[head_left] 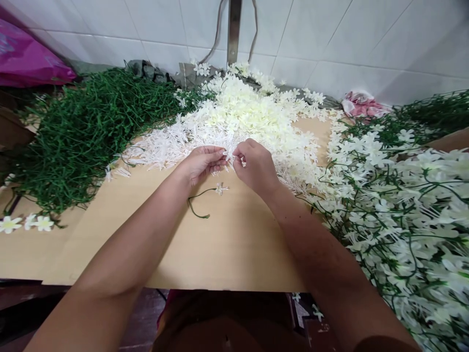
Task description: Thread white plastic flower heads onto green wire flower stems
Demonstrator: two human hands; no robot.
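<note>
Between my two hands, above the cardboard, is a small white artificial flower point(229, 154). My left hand point(205, 164) pinches it from the left, fingers closed and palm turned partly up. From the right, my right hand point(254, 164) has its thumb and forefinger closed at the same flower. Just below the hands a green stem point(196, 200) with a white bloom at its tip lies on the cardboard. Behind the hands spreads a heap of loose white and cream flower heads point(252, 107), with white stamen pieces point(164, 144) along its left side.
Green plastic stems point(98, 117) form a big pile on the left. Finished-looking white flowers on stems point(403, 210) are heaped at right. A cardboard sheet point(220, 254) covers the table. A pink bag point(29, 56), a cloth point(362, 103) and a tiled wall point(330, 34) stand behind.
</note>
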